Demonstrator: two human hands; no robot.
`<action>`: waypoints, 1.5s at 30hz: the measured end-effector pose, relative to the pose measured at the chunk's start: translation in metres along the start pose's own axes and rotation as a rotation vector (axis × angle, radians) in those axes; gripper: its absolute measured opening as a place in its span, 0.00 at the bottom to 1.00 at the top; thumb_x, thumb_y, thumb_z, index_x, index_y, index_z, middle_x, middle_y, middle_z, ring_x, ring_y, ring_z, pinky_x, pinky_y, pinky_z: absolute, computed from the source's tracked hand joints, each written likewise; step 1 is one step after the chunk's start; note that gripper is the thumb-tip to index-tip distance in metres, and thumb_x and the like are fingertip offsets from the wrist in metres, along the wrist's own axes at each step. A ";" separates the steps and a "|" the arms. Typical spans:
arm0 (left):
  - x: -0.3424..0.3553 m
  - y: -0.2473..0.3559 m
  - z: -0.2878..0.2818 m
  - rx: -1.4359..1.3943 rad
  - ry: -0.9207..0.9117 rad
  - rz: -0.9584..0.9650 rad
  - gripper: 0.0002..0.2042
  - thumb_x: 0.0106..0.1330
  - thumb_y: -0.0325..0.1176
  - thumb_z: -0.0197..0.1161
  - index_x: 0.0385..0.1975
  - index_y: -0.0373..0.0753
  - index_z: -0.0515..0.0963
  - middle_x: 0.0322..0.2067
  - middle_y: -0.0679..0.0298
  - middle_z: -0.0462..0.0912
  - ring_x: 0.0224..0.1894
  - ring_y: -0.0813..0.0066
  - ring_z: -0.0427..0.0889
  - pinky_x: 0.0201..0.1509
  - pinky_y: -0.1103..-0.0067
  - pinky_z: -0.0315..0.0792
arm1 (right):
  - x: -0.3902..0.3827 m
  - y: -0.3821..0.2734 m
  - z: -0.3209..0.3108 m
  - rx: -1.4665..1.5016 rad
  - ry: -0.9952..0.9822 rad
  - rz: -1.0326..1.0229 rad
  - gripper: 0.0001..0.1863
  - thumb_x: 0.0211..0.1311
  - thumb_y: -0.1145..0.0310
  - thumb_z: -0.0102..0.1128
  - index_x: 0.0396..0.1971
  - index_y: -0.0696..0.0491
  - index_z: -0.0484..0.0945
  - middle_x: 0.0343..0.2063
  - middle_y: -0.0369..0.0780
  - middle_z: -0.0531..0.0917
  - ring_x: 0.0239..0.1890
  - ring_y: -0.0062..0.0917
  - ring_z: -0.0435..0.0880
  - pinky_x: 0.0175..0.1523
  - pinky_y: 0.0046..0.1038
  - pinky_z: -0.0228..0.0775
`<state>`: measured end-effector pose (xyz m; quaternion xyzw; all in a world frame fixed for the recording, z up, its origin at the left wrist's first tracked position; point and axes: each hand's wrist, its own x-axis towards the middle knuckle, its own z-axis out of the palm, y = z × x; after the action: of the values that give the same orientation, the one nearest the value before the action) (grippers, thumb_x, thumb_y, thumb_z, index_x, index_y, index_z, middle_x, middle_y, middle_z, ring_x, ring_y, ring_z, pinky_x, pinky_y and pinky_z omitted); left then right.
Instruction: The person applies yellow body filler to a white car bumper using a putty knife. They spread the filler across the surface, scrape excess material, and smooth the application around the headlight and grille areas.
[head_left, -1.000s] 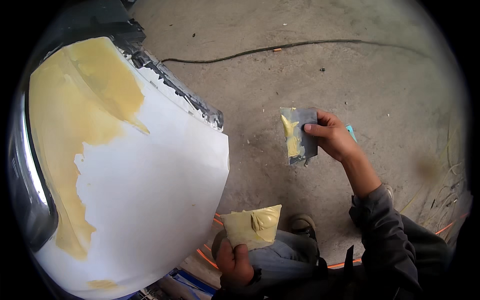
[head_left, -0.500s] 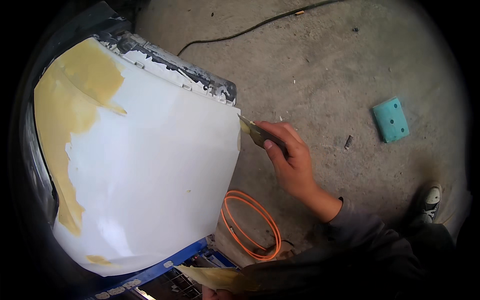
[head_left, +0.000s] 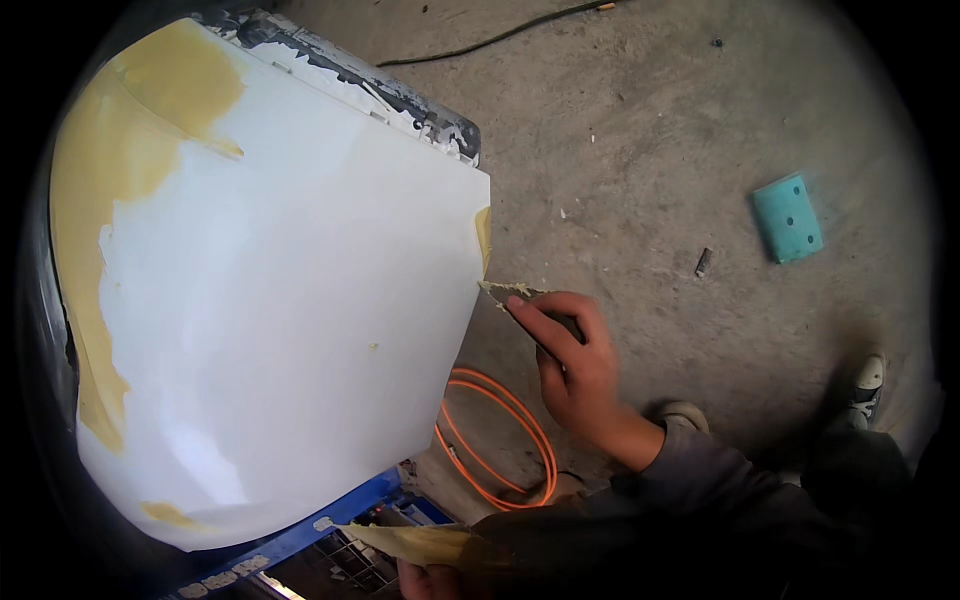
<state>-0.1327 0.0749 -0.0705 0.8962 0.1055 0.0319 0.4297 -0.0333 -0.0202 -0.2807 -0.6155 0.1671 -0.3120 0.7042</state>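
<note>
A white painted car body panel (head_left: 290, 290), probably a bumper, carries smeared yellow filler (head_left: 120, 160) on its left side. A small yellow filler patch (head_left: 483, 240) lies on its right edge. Just below that patch, my right hand (head_left: 585, 375) is closed on a putty knife (head_left: 515, 297), its blade smeared with filler and its corner at the panel's edge. Down at the lower border, my left hand (head_left: 428, 580) grips a filler-coated spreading board (head_left: 425, 545); most of that hand is out of sight or in shadow.
The panel rests over a blue frame (head_left: 290, 545). A looped orange hose (head_left: 545, 440) lies on the concrete floor (head_left: 640, 190) beside it. Farther right are a teal pad with dark holes (head_left: 787, 222) and a shoe (head_left: 866, 390). A dark cable (head_left: 480, 42) crosses the far floor.
My right hand has slid the putty knife down along the panel's right edge, and a yellow filler patch now shows there. The knife has tilted. My left hand still holds the board.
</note>
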 end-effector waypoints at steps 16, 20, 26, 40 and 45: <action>0.084 -0.054 0.109 -0.371 -0.580 0.207 0.08 0.69 0.31 0.55 0.37 0.30 0.74 0.26 0.68 0.76 0.26 0.83 0.69 0.29 0.82 0.63 | 0.104 -0.104 -0.145 0.681 -0.539 -0.068 0.15 0.66 0.73 0.52 0.51 0.61 0.75 0.46 0.48 0.76 0.50 0.33 0.76 0.56 0.33 0.67; 0.081 -0.046 0.117 -0.584 -0.478 0.286 0.12 0.71 0.34 0.53 0.41 0.29 0.74 0.26 0.71 0.74 0.27 0.84 0.66 0.31 0.83 0.63 | 0.088 -0.094 -0.142 0.254 -0.642 -0.149 0.13 0.65 0.75 0.53 0.47 0.61 0.78 0.42 0.45 0.77 0.46 0.31 0.78 0.51 0.29 0.70; 0.071 -0.061 0.126 -0.774 -0.524 0.202 0.13 0.72 0.34 0.52 0.45 0.28 0.74 0.28 0.70 0.74 0.30 0.84 0.68 0.34 0.84 0.65 | 0.101 -0.061 -0.146 0.520 -0.151 0.354 0.17 0.68 0.72 0.51 0.56 0.58 0.70 0.47 0.40 0.79 0.48 0.25 0.77 0.52 0.28 0.70; 0.071 -0.093 0.131 -0.641 -0.557 0.129 0.12 0.73 0.36 0.51 0.36 0.32 0.73 0.23 0.72 0.69 0.26 0.88 0.62 0.29 0.86 0.59 | 0.072 -0.088 -0.133 0.146 -0.595 -0.053 0.15 0.68 0.73 0.49 0.51 0.59 0.76 0.46 0.46 0.76 0.48 0.30 0.75 0.53 0.29 0.66; 0.064 -0.100 0.140 -0.844 -0.491 0.037 0.12 0.73 0.35 0.51 0.36 0.30 0.73 0.26 0.72 0.72 0.29 0.88 0.64 0.32 0.87 0.60 | 0.085 -0.067 -0.147 -0.335 -0.820 0.097 0.15 0.68 0.76 0.48 0.52 0.59 0.75 0.42 0.40 0.77 0.44 0.26 0.76 0.51 0.26 0.67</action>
<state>-0.0660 0.0423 -0.2384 0.6265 -0.0372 -0.1328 0.7672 -0.0766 -0.1906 -0.2308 -0.7853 -0.0493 0.0226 0.6168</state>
